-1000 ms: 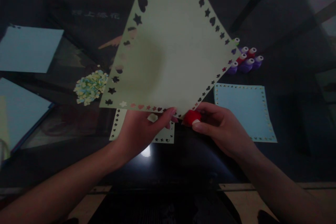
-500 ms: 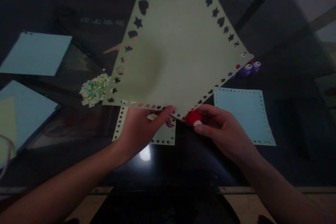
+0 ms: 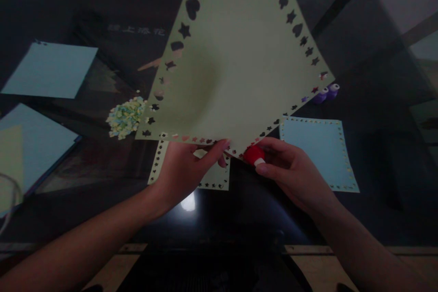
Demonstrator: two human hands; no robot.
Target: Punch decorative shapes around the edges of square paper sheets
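Note:
A pale green sheet of paper [image 3: 246, 59] is held up above the table, its edges lined with punched stars, hearts and other small shapes. My left hand [image 3: 188, 164] pinches its near edge between thumb and fingers. In my right hand [image 3: 290, 169] is a red craft punch [image 3: 254, 155] with a white part, gripped by thumb and fingers at the sheet's near corner. Whether the paper's edge lies inside the punch's slot cannot be made out. Beneath my left hand lies another pale green sheet [image 3: 214, 175] with a punched border, partly hidden.
A blue punched sheet [image 3: 315, 155] lies right, with purple punches [image 3: 321, 96] behind it. Left of the held paper is a heap of small cut-outs [image 3: 126, 117]. A plain blue sheet [image 3: 51, 70] and stacked papers [image 3: 37, 146] lie further left on the dark table [image 3: 239, 219].
The held sheet appears slightly further right and its far right edge has shifted. Both hands keep their grip, with the red punch still at the near corner.

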